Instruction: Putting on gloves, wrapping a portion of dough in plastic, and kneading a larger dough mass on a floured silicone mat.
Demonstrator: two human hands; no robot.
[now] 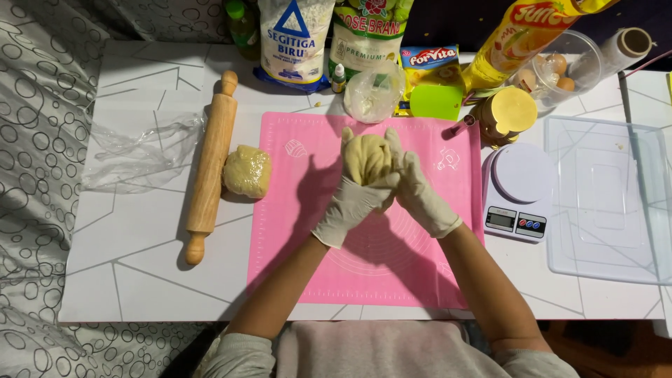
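Observation:
Both of my hands wear pale latex gloves and hold a ball of yellow dough (365, 157) above a pink silicone mat (301, 231). My left hand (353, 203) cups the dough from below and the left. My right hand (418, 189) wraps it from the right, fingers over the top. A second lump of dough wrapped in clear film (246, 171) lies just left of the mat, against a wooden rolling pin (208, 164).
A digital kitchen scale (519, 189) and a clear plastic lid (607, 199) sit right of the mat. Flour bags, a yellow oil pouch, eggs in a clear tub (556, 70), a gold-lidded jar (505, 112) and cling film roll line the back. Loose plastic wrap (140, 150) lies far left.

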